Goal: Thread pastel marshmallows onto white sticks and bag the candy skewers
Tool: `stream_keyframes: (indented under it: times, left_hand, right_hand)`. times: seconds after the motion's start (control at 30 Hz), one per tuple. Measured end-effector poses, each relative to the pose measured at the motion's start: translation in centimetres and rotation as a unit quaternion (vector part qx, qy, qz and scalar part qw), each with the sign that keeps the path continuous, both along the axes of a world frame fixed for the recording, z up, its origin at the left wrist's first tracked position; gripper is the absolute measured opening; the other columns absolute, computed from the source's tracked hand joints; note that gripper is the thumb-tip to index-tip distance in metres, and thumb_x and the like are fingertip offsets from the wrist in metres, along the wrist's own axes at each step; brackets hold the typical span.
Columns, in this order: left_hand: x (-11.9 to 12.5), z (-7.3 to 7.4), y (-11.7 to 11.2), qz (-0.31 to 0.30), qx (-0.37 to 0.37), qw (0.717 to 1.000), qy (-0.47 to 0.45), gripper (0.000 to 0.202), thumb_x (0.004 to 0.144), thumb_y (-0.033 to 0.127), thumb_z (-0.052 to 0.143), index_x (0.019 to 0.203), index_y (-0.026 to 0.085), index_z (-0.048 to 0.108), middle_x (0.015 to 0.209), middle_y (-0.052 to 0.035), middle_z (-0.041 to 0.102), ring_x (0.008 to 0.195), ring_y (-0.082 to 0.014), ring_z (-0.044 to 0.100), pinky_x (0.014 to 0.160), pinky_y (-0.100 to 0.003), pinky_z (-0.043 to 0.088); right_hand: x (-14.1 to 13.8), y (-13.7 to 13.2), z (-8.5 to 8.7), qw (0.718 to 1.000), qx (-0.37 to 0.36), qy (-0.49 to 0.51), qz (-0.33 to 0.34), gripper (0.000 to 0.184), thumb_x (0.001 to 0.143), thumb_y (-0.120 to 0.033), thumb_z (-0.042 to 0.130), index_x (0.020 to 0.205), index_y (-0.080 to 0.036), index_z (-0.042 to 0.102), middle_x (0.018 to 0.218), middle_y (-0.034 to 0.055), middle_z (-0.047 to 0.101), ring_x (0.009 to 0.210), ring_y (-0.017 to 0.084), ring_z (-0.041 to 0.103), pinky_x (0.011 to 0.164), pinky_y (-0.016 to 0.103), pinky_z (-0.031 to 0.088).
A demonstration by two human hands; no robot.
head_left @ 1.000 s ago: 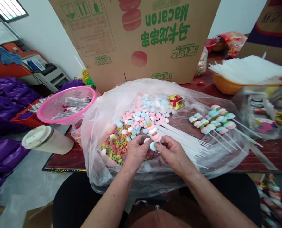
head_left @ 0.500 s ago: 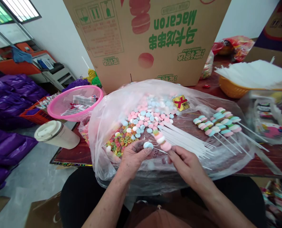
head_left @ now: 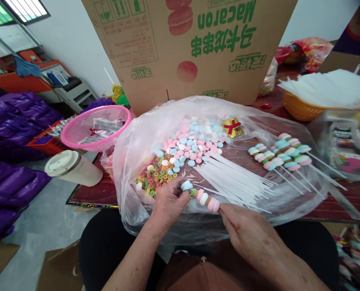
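Observation:
My left hand (head_left: 171, 202) pinches a blue-and-white marshmallow (head_left: 186, 185) at the tip end of a candy skewer (head_left: 203, 198). The skewer carries pink and white marshmallows with small ring candies between them. At its other end my right hand (head_left: 243, 226) is closed just behind the last pink marshmallow; the stick there is hidden by the fingers. Beyond my hands lie a pile of pink, blue and white marshmallows (head_left: 194, 150), ring candies (head_left: 155, 176) and a spread of white sticks (head_left: 234, 180). Several filled skewers (head_left: 284, 155) rest to the right.
A clear plastic bag (head_left: 128, 161) surrounds the candies. Left stand a lidded cup (head_left: 76, 171) and a pink basket (head_left: 67, 137). A large carton (head_left: 161, 85) stands behind, with a gold packet (head_left: 232, 127) before it. At right are an orange basket (head_left: 301, 111) of white sticks and a clear box (head_left: 340, 141).
My left hand has brought the blue-and-white marshmallow to the skewer's tip. The skewer has tilted flatter, its tip turned left, and my right hand has moved slightly down and rolled over.

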State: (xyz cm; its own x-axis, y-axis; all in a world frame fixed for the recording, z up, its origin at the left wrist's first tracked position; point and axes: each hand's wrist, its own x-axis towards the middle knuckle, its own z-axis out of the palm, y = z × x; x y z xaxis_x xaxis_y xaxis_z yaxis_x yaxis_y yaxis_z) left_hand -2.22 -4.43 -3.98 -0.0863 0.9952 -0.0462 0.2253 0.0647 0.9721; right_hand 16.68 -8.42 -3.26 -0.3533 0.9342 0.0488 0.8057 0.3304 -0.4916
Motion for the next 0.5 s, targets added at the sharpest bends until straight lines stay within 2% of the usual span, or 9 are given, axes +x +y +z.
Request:
stream_keyframes:
  times: [0.1,0.2,0.3,0.4,0.5]
  left_hand:
    - [0.0,-0.4,-0.1,-0.018,0.063,0.991,0.113,0.031,0.060,0.007,0.061,0.083,0.025,0.072,0.063,0.0027,0.066,0.056,-0.0125,0.055,0.061,-0.023,0.043]
    - [0.2,-1.0,-0.2,0.009,0.084,0.987,0.133,0.029,0.061,0.010,0.063,0.085,0.025,0.073,0.066,0.0011,0.067,0.059,-0.0133,0.055,0.065,-0.025,0.044]
    - [-0.1,-1.2,-0.1,0.003,0.029,0.999,0.030,0.030,0.063,0.015,0.065,0.091,0.022,0.071,0.072,-0.0011,0.068,0.061,-0.0145,0.058,0.062,-0.025,0.046]
    - [-0.7,-0.7,0.3,-0.013,-0.050,0.994,-0.101,0.026,0.066,0.025,0.067,0.091,0.017,0.070,0.076,-0.0037,0.068,0.064,-0.0152,0.060,0.060,-0.025,0.049]
    - [-0.6,-0.3,1.0,0.077,-0.090,0.967,-0.224,0.020,0.066,0.034,0.068,0.075,0.016,0.066,0.066,-0.0005,0.064,0.055,-0.0121,0.056,0.051,-0.024,0.048]
  right_hand:
    - [-0.2,0.1,0.5,1.000,0.006,-0.023,0.014,0.025,0.083,-0.015,0.035,0.069,-0.022,0.054,0.062,0.0033,0.063,0.053,0.017,0.057,0.049,0.027,0.028]
    - [-1.1,0.1,0.3,1.000,0.018,-0.010,0.008,0.024,0.081,-0.013,0.035,0.074,-0.021,0.056,0.062,0.0044,0.064,0.054,0.018,0.058,0.049,0.028,0.027]
    - [-1.8,0.3,-0.4,0.999,0.009,0.030,-0.005,0.027,0.082,-0.012,0.032,0.076,-0.018,0.058,0.063,0.0058,0.064,0.056,0.018,0.057,0.051,0.028,0.030]
    - [-1.9,0.5,-0.9,0.997,-0.004,0.077,-0.013,0.026,0.085,-0.015,0.033,0.073,-0.017,0.056,0.062,0.0049,0.062,0.053,0.016,0.054,0.051,0.026,0.031]
    - [-2.2,0.4,-0.9,0.993,0.002,0.118,-0.005,0.026,0.086,-0.017,0.033,0.069,-0.018,0.052,0.060,0.0034,0.059,0.051,0.015,0.051,0.050,0.025,0.032]
